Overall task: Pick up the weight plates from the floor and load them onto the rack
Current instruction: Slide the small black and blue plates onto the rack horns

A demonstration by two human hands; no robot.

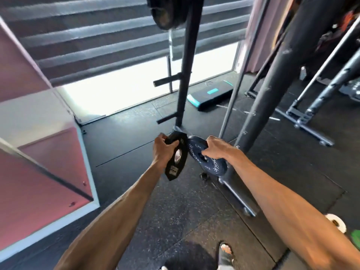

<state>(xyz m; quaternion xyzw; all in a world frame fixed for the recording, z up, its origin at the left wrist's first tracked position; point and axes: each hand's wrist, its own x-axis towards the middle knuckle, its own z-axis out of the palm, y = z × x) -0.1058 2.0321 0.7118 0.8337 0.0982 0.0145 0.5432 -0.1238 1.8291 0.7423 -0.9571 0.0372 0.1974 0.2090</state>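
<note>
i have two weight plates up off the floor point(136, 145), one in each of my hands. my left hand point(162, 151) is closed around the rim of a black plate point(176, 158), thumb across its face, and the plate hangs on edge with its metal centre hole turned to the right. my right hand point(216, 148) is curled over the top edge of a dark blue plate point(209, 161) with pale lettering, fingers hooked down toward its middle hole. the two plates sit just beside each other, their near edges almost touching, and both hang in front of the foot of the rack point(186, 75). the rack is one dark upright post with two bare pegs sticking out to the left, one above the other, and a single large black plate point(165, 14) already loaded near the top. one black and teal step platform point(211, 94) lies on the floor behind the post, near the window. one of my feet in a sandal point(226, 254) shows at the bottom edge.
</note>
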